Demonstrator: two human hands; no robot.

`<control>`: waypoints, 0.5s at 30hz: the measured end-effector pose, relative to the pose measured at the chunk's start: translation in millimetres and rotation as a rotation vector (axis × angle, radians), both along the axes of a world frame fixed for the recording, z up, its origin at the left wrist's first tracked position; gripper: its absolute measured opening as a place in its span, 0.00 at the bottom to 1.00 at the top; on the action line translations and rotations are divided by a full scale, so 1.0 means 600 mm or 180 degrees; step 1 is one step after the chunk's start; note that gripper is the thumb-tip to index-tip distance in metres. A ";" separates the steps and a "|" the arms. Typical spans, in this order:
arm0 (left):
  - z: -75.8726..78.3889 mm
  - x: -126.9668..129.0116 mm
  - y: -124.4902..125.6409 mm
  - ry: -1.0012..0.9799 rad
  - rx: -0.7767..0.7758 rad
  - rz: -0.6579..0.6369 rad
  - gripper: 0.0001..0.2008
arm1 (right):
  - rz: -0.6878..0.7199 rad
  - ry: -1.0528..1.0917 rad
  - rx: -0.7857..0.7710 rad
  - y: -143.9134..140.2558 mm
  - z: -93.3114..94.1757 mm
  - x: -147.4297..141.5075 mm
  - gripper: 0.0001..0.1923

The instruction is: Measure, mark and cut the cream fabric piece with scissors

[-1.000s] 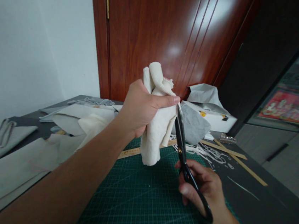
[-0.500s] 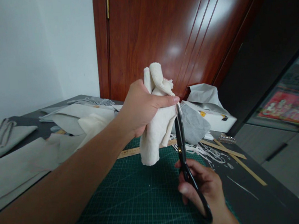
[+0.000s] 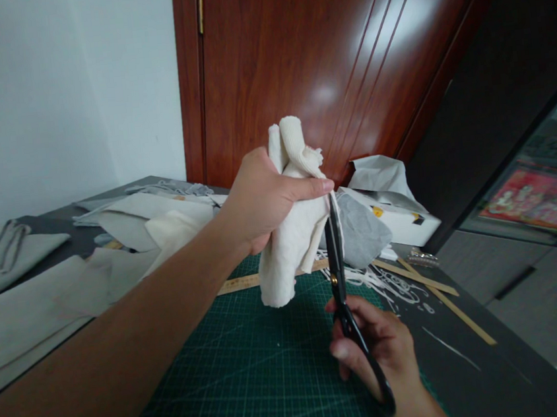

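Green, and gridded with pale lines, the cutting mat covers the dark table beneath both hands; behind the left hand a red-brown wooden door fills the wall, with plain white wall to its left.

The left hand is raised above the mat and clenched around a bunched cream cloth, thumb pressed across the top of the wad; the cloth rises in a roll above the fist and hangs in a loose fold below it, clear of the mat. The right hand, lower and nearer the camera, is closed through the handles of black scissors. Their blades point straight up and lie nearly together, the tips touching the cloth's edge just under the left thumb.

Beyond the hanging cloth a wooden ruler lies across the far edge of the mat, partly hidden by the fold. To the right of the scissors, thin white offcuts are scattered on the table, crossed by two long wooden strips. Further back, past the left hand, a grey fabric piece leans against a white box with crumpled white paper on top; what the box contains cannot be seen. Left of the forearm, flat grey and cream fabric pieces cover the table.
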State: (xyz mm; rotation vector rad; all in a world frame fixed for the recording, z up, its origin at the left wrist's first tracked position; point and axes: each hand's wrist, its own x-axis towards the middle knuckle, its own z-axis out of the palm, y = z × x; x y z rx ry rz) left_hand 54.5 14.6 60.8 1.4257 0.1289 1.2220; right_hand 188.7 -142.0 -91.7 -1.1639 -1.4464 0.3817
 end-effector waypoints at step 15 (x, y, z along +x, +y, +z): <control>0.000 -0.002 0.003 0.0007 -0.0023 -0.0131 0.19 | 0.0031 0.0193 -0.0017 -0.001 0.007 -0.006 0.16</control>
